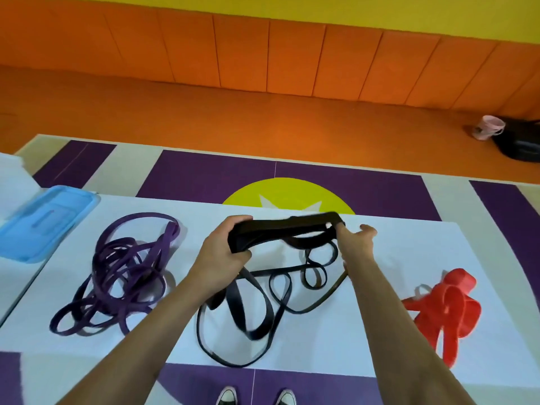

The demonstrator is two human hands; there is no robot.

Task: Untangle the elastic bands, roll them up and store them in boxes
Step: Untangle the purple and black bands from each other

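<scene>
A wide black elastic band (285,226) is stretched flat between both hands above the white table (380,331). My left hand (225,252) grips its left end in a fist. My right hand (355,244) holds its right end, thumb sticking out. Under the hands lies a tangle of thinner black bands (257,305). A heap of purple bands (122,273) rests on the table's left side. On the right side sits a pile of red bands (447,308).
A light blue box lid (43,220) lies at the far left, partly over a white surface. The floor beyond is purple, cream and orange, with a yellow circle (292,194). A pink cup and black bag (514,138) sit at the far right. My shoes (254,397) show below.
</scene>
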